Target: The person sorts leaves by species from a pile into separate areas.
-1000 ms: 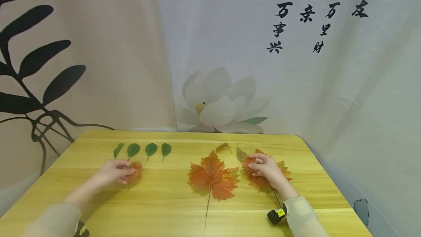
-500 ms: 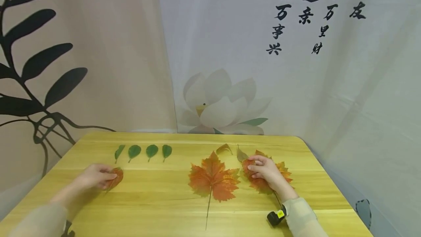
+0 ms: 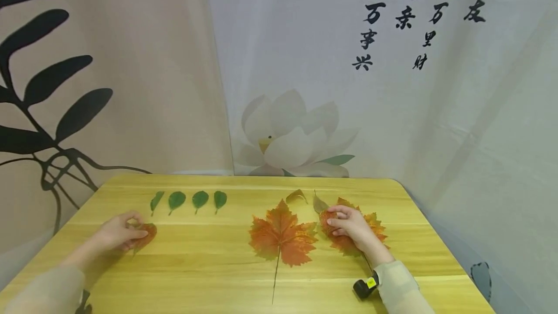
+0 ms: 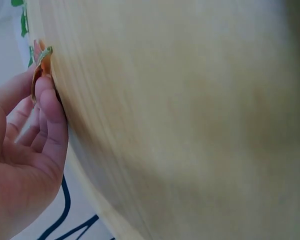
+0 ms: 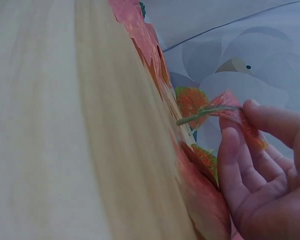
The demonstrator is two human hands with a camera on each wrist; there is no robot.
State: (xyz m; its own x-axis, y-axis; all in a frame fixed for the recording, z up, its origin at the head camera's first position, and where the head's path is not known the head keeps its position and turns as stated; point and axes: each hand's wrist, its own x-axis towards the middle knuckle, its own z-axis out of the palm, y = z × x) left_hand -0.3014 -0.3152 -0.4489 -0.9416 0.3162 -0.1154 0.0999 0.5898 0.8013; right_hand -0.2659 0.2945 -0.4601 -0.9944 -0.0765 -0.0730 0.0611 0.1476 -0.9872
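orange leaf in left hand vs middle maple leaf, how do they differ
Size: the orange leaf is small, the maple leaf far larger. Outline: the orange leaf's visible edge looks rounded, the maple leaf's is lobed and jagged. State: the left hand pinches the orange leaf; the maple leaf lies on the table. Both are reddish orange.

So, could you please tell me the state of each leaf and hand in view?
Left hand: pinching a leaf
Left red-orange leaf: held, curled
Right hand: pinching a leaf
Right red-orange leaf: held, bent
Four green leaves: lying apart in a row
Central maple leaf: spread out, uncovered
Right maple leaf: spread out, partly hidden
Left brownish leaf: lying arched
Right olive leaf: lying down
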